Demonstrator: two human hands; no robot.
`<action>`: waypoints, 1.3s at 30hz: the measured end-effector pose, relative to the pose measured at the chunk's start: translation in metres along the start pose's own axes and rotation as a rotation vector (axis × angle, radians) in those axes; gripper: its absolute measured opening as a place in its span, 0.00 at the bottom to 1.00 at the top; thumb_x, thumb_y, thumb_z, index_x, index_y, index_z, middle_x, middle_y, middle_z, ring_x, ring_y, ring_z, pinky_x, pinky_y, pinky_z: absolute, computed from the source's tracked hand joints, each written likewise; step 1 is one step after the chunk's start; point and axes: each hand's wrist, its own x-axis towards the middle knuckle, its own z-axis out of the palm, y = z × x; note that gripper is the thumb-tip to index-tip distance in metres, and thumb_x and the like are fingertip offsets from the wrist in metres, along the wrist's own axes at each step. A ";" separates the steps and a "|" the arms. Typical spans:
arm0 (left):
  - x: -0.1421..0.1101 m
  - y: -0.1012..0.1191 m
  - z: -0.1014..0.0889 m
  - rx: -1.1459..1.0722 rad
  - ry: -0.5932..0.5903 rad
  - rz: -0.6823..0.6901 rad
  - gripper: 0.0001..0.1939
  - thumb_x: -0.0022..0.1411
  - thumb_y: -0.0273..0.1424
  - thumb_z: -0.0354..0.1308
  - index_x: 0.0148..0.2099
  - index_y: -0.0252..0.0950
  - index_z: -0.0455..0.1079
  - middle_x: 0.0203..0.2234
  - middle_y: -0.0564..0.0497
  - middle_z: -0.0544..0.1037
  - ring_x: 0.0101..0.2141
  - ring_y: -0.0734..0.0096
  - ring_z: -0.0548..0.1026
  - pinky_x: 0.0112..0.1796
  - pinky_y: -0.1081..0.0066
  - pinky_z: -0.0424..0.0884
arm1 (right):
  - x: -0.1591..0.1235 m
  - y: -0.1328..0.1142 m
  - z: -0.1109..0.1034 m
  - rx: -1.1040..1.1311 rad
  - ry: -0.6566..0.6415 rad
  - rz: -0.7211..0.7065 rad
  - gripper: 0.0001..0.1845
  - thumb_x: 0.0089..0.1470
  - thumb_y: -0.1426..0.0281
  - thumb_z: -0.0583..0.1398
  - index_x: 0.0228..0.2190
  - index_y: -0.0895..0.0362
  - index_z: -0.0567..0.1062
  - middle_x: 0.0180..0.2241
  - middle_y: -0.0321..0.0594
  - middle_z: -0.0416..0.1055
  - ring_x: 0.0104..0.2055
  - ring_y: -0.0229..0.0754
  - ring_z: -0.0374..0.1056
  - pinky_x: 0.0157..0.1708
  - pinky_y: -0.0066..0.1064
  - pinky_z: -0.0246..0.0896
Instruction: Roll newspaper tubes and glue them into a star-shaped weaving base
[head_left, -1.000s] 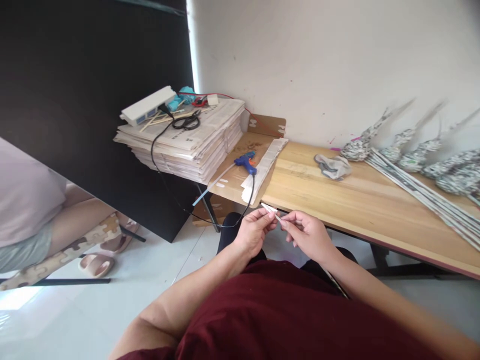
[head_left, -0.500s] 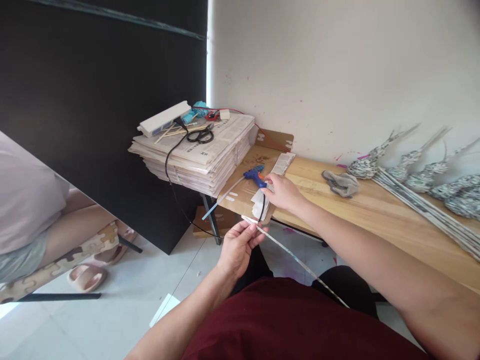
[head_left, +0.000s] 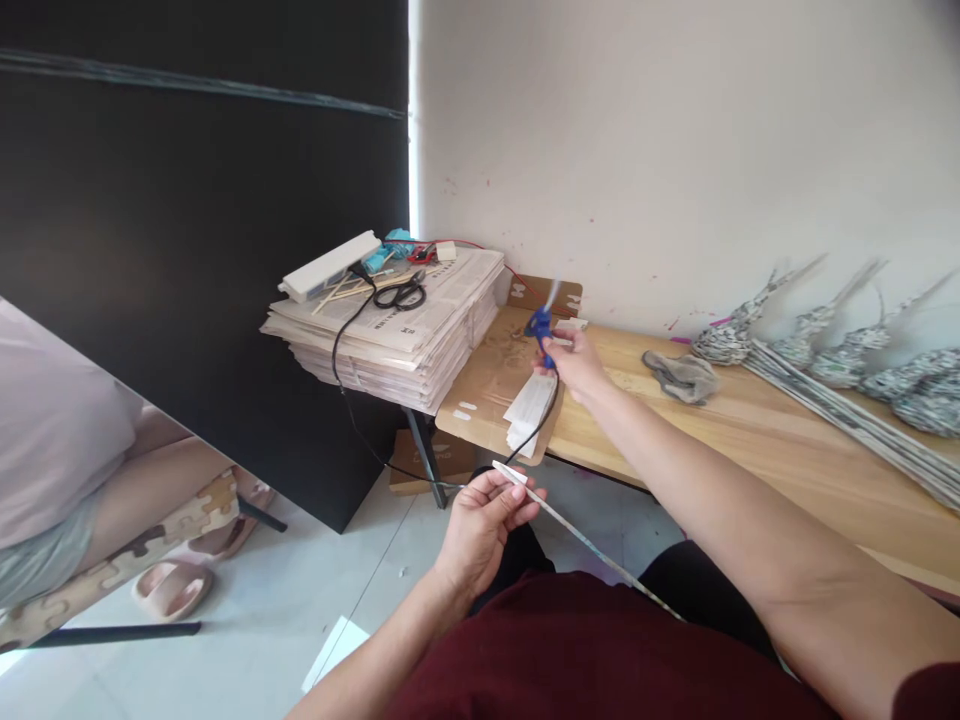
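"Glue gun (head_left: 541, 323), the blue one: where is it?"

"Up in the right hand (head_left: 574, 363), grasped by its handle, above the cardboard sheet (head_left: 480, 392) at one end of the tabletop (head_left: 765, 440). Its black cord (head_left: 542, 427) trails down past the edge."

"And the left hand (head_left: 480, 520)?"

"Fingers pinched round a thin paper rod (head_left: 589, 548), close to the pale tip. The rod slants down towards the person's lap, just off the tabletop."

"What's near the gun?"

"White paper strips (head_left: 529, 406) on the cardboard, a newspaper stack (head_left: 397, 345) to the left, a crumpled grey cloth (head_left: 681, 379) to the right."
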 end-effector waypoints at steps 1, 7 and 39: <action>0.000 0.002 0.002 0.002 -0.007 0.006 0.15 0.47 0.31 0.71 0.37 0.31 0.75 0.34 0.46 0.78 0.38 0.61 0.80 0.36 0.72 0.77 | -0.004 -0.005 -0.009 0.121 -0.027 0.001 0.16 0.52 0.63 0.61 0.40 0.52 0.62 0.28 0.36 0.71 0.26 0.41 0.72 0.29 0.38 0.71; 0.005 0.025 0.023 0.009 -0.020 0.111 0.13 0.48 0.28 0.70 0.38 0.32 0.75 0.33 0.48 0.79 0.36 0.65 0.80 0.35 0.74 0.77 | -0.052 -0.023 -0.073 0.359 -0.146 0.055 0.05 0.51 0.68 0.57 0.32 0.54 0.69 0.29 0.38 0.69 0.28 0.38 0.68 0.26 0.30 0.65; -0.008 0.042 0.072 0.083 -0.068 0.243 0.18 0.47 0.27 0.70 0.40 0.31 0.70 0.32 0.49 0.79 0.32 0.69 0.80 0.31 0.75 0.76 | -0.216 -0.034 -0.104 -0.468 -0.232 -0.340 0.14 0.59 0.59 0.57 0.43 0.52 0.74 0.34 0.38 0.75 0.33 0.41 0.71 0.36 0.32 0.67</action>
